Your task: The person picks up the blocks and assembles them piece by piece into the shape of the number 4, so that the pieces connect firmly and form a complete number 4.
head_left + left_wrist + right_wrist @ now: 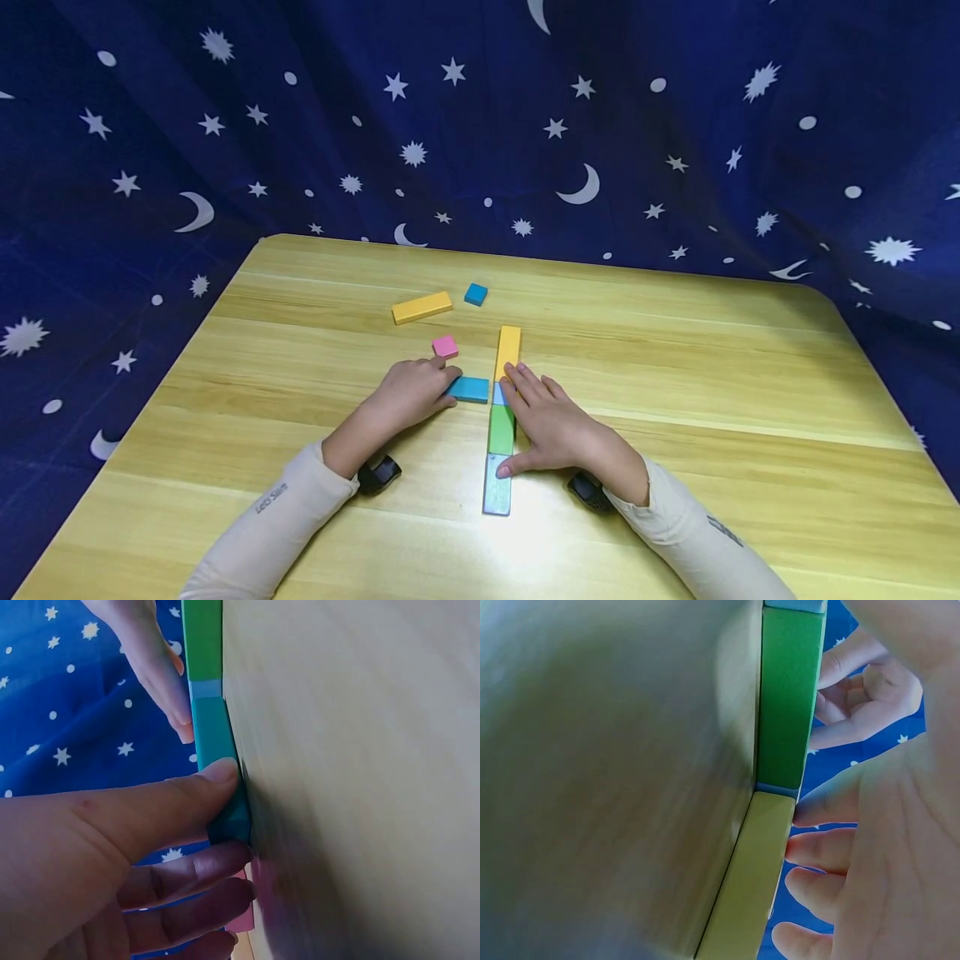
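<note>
My left hand (411,393) pinches a flat blue block (471,389) between thumb and fingers. The block lies crosswise, its right end close to a straight row. That row holds a yellow block (508,343), a small light blue block (498,395), a green block (502,430) and a longer light blue block (497,493), end to end. Along the row's right side lies my right hand (557,427), fingers stretched and spread. Its fingertips touch around the yellow and small blue blocks, and its thumb reaches the near light blue block. The left wrist view shows the thumb on the blue block (215,735).
A small pink block (446,347) lies just beyond my left fingers. Farther back are an orange-yellow bar (422,307) and a small blue block (476,294). The wooden table (675,350) meets a dark blue curtain (480,125) with stars and moons.
</note>
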